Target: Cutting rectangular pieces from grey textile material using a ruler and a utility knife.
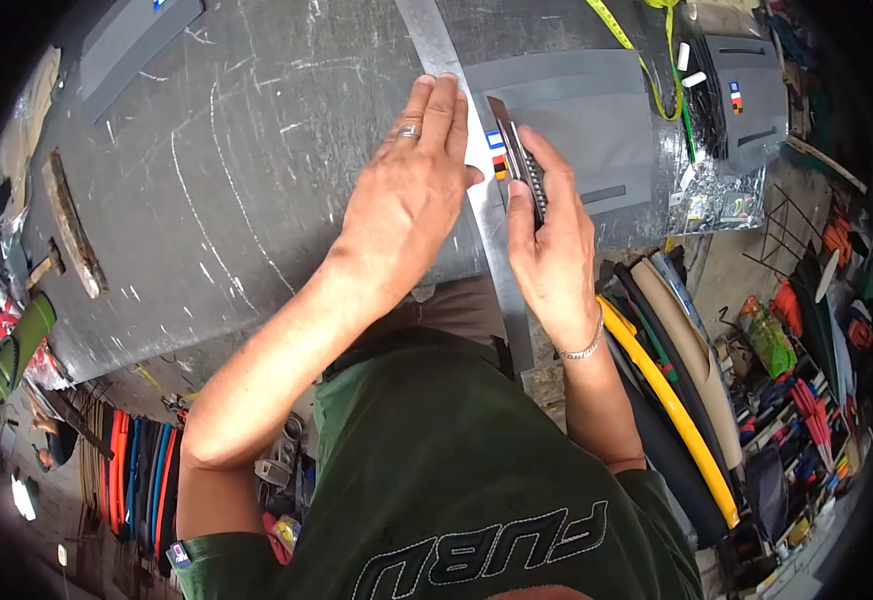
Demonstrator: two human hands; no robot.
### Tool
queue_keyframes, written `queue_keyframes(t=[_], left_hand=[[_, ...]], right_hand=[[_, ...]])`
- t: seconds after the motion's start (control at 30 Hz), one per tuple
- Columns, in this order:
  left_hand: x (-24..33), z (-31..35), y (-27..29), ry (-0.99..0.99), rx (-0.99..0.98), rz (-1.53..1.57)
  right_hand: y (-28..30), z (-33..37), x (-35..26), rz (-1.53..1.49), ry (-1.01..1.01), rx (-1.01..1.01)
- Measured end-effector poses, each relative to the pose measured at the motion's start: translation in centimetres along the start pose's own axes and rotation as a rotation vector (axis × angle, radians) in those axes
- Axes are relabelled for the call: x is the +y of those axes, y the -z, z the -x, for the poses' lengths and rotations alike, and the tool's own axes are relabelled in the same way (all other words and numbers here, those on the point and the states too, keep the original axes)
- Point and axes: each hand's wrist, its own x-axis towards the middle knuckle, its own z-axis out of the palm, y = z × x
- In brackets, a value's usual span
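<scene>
A long metal straightedge (425, 28) lies across the dark table and runs over its near edge towards my body. My left hand (407, 185) rests flat on it and on the table beside it, fingers stretched out and close together. A grey fabric panel (597, 105) with a small coloured label (498, 155) lies just right of the straightedge. Over this panel, my right hand (555, 235) grips a utility knife (527, 170), its dark blade pointing away from me. Whether the blade touches the panel I cannot tell.
Another grey panel (142, 50) lies far left, and one more (752, 95) far right. A yellow tape measure (612, 22) and white chalk pieces (694, 79) are at the back right. A wooden stick (72, 222) lies left. Material rolls, including a yellow one (672, 400), stand near my right arm.
</scene>
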Motion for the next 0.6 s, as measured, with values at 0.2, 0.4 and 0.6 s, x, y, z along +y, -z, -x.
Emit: queue_keyframes(t=[0.2,0.4,0.6], left_hand=[[-0.1,-0.2,0.2,-0.011,-0.041,-0.047],[-0.3,-0.4,0.3,0.007,-0.063,0.023],[-0.1,-0.5,0.4,0.035,-0.032,0.044]], right_hand=[[-1.1,-1.2,0.7,-0.076,-0.070,0.022],[-1.2,-1.6,0.2,-0.150,-0.168,-0.012],[-1.5,-1.8,0.1,-0.125,-0.101,-0.012]])
